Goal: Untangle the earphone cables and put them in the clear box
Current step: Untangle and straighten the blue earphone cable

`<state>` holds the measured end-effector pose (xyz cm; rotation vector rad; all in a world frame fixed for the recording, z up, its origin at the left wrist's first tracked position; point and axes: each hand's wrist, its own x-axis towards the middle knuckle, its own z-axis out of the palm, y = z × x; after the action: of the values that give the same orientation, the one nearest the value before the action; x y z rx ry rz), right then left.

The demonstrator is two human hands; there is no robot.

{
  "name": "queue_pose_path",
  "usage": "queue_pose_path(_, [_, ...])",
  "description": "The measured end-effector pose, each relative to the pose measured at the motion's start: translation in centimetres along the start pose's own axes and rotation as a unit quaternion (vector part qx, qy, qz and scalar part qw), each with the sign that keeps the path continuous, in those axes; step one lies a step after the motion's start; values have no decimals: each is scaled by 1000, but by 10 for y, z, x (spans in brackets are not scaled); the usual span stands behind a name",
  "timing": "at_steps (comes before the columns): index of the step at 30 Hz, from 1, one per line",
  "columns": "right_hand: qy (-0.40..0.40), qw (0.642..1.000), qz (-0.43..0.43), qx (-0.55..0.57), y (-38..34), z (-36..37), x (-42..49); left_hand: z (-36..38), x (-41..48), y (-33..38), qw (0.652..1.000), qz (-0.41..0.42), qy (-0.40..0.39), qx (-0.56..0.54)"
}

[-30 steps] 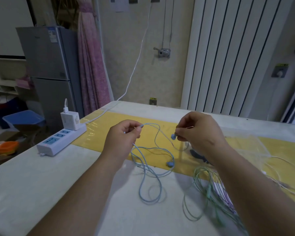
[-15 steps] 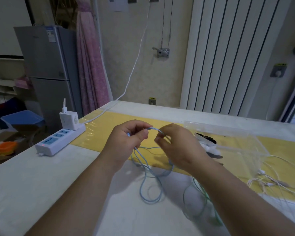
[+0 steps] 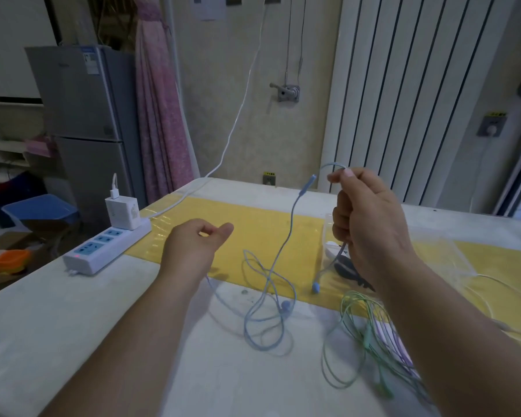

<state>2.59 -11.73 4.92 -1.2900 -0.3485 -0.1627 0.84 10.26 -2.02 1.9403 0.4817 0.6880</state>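
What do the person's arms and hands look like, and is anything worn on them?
Both are bare. The left hand and right hand wear no gloves, and no ring shows on the visible fingers. The left forearm and right forearm show no sleeve, watch or bracelet.

The blue earphone cable (image 3: 289,233) is being held up by the right hand (image 3: 370,224), with its lower loops being left on the table (image 3: 73,311). A green cable (image 3: 348,335), tangled with a purple cable (image 3: 399,349), is being kept before the clear box (image 3: 439,251).
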Motion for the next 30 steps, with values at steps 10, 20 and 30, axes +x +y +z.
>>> queue_pose_path(10, [0, 1000, -9, 20, -5, 0, 1, 7, -8, 0, 907, 100, -71, 402])
queue_pose_path(20, [-5, 1000, -7, 15, -5, 1, 1, 31, -25, 4, 927, 134, -242, 253])
queue_pose_path(30, [186, 978, -61, 68, -6, -6, 4, 15, -10, 8, 993, 29, -17, 109])
